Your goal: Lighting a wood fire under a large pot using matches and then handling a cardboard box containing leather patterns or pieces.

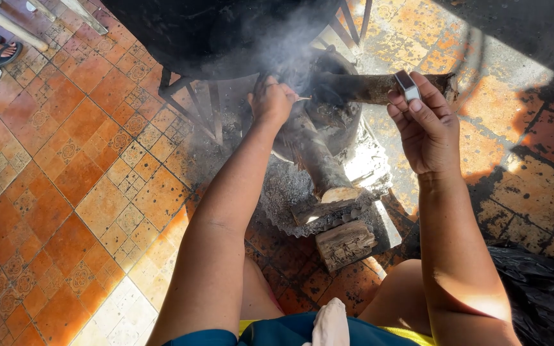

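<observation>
Matchstick (302, 98) pinched in left hand (270, 100), fingers clenched on it, held beside the logs (318, 168) under the black pot (219, 32). Matchbox (407, 85) gripped by right-hand (426, 125) fingers, just right of the logs. Smoke (290, 45) drifted above the logs, ash (283, 189) spread beneath. Metal stand legs (190, 102) stood left of the logs on tiled floor (65, 179). Black bag (540, 291) lay well right.

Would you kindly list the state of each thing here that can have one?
Left hand: pinched shut on a matchstick, held to the wood.
Right hand: gripping a small matchbox, raised.
Logs: stacked under the pot, smoking, no flame visible.
Black pot: sitting on a metal stand.
</observation>
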